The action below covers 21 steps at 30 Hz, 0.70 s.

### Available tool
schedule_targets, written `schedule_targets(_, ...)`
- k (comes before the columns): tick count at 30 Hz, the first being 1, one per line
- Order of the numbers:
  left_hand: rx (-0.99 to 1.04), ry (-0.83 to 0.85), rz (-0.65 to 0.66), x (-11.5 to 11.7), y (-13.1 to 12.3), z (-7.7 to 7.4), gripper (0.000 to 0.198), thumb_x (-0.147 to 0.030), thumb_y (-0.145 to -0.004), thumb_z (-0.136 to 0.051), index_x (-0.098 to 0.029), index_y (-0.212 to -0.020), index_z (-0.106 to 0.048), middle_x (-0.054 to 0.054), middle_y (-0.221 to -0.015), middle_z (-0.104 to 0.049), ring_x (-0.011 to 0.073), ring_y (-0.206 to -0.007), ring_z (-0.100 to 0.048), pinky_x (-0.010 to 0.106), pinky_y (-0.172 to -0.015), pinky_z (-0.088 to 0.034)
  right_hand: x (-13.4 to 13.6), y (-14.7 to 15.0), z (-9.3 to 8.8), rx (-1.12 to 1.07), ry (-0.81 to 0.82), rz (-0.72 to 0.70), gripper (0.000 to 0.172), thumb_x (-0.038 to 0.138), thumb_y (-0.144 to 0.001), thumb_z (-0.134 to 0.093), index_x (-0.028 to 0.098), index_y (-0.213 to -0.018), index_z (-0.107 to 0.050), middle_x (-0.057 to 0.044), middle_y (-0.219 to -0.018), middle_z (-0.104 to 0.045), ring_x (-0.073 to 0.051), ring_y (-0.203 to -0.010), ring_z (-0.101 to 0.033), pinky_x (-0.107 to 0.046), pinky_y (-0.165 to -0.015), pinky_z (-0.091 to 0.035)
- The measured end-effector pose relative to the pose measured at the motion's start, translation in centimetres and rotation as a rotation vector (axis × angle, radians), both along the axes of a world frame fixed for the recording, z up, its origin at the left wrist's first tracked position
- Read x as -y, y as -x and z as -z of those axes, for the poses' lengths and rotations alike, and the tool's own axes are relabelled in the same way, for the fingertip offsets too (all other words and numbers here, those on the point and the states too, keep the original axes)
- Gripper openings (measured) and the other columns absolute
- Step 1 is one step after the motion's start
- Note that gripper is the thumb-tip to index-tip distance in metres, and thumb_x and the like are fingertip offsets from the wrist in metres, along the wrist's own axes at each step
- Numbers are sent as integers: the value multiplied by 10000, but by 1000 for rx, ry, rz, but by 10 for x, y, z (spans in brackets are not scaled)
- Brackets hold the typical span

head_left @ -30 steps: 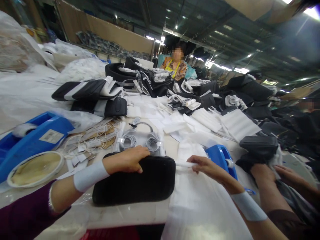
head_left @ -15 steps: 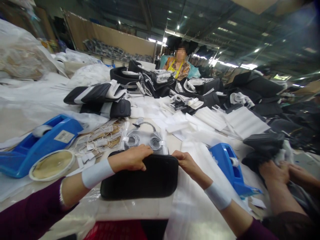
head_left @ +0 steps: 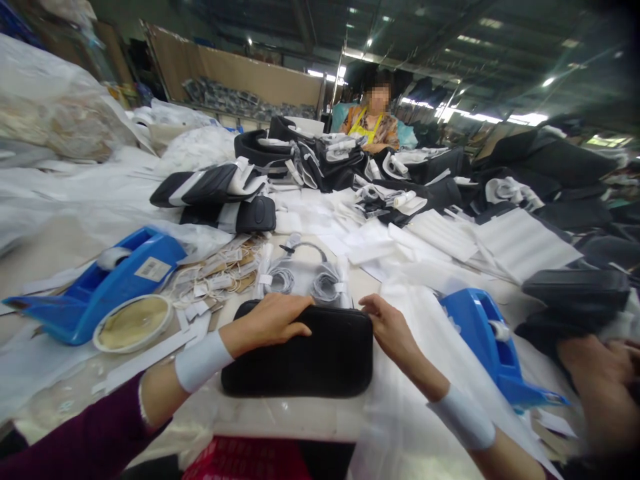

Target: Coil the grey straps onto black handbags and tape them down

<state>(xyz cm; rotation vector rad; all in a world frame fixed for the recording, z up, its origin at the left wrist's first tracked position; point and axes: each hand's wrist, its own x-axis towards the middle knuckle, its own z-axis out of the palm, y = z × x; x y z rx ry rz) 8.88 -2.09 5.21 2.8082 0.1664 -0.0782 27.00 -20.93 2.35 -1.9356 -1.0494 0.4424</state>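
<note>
A flat black zip-style case (head_left: 320, 363) with rounded corners lies before me on the table. Across its top edge, my left hand (head_left: 273, 323) grips it, thumb on the near face and fingers over the far side. My right hand (head_left: 391, 328) is closed in a pinch at the case's upper right corner; whatever its fingertips hold is too small to make out. Just beyond the case lie coiled grey cables (head_left: 326, 287) in clear wrapping, joined by a dark looped cord.
Blue tape dispensers stand left (head_left: 105, 287) and right (head_left: 493, 347). A shallow round dish (head_left: 133, 323) and strung tags (head_left: 220, 277) lie left. White foam sheets (head_left: 525, 243) and black cases (head_left: 210, 187) lie beyond. A co-worker's hands (head_left: 595, 367) work at right; another person stands opposite.
The whole view has shifted, so things appear farther right. My right hand's fingers have lifted slightly at the case's corner; my left hand keeps its grip.
</note>
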Motion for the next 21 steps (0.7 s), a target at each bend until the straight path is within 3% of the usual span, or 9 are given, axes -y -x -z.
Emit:
schedule_targets(2,47,-15,-3,0,1,9,269,-341,-919,-552,-202,-1149,-548,60,-1067,-698,286,-979,-663,365,-775,-501,-8,20,-11,351,-85,34,327,33,-813,-387,173,-1019,-599,-89,-942,-611,-243,-940,-548,-413,-847,-446)
schedule_targets(4,68,-27,-16,-1,0,18,228,-317,-950,-489,-202,-1140,-546,62,-1039,-698,285,-963,-666,370,-764,-501,-18,44,-19,541,-145,-84,350,17,-853,-359,172,-1056,-598,-104,-1011,-597,-249,-983,-525,-414,-869,-451)
schedule_targets(6,80,-27,-17,-3,-1,25,190,-274,-961,-445,-197,-1100,-549,64,-1010,-695,282,-944,-667,370,-755,-503,-30,66,-18,596,-153,-219,325,20,-884,-362,168,-1057,-594,-105,-1026,-599,-240,-970,-535,-391,-861,-471)
schedule_targets(8,97,-7,-5,-5,-3,31,178,-197,-946,-423,-198,-1081,-539,60,-1016,-687,269,-943,-663,368,-769,-505,-41,81,-10,598,-139,-265,294,15,-890,-374,157,-1043,-582,-106,-1010,-602,-231,-957,-552,-367,-851,-490)
schedule_targets(14,149,97,-80,-6,0,44,307,-142,-920,-369,-188,-1222,-402,77,-990,-653,262,-875,-657,404,-754,-520,-58,87,25,620,-173,-153,299,-16,-857,-404,124,-1062,-570,-119,-1014,-604,-232,-980,-557,-345,-865,-500)
schedule_targets(17,266,205,-108,-4,5,41,390,-104,-876,-385,-191,-1256,-366,89,-1067,-609,236,-956,-626,403,-843,-520,-61,83,30,681,-143,-198,249,-18,-827,-446,136,-938,-608,-107,-989,-607,-233,-937,-546,-340,-834,-502)
schedule_targets(21,460,242,-55,-6,-4,20,450,-11,-788,-359,-159,-1203,-451,116,-1230,-528,197,-1189,-497,372,-1073,-410,-65,80,29,762,-80,-228,240,-18,-774,-487,136,-903,-619,-100,-938,-598,-232,-876,-527,-336,-759,-490)
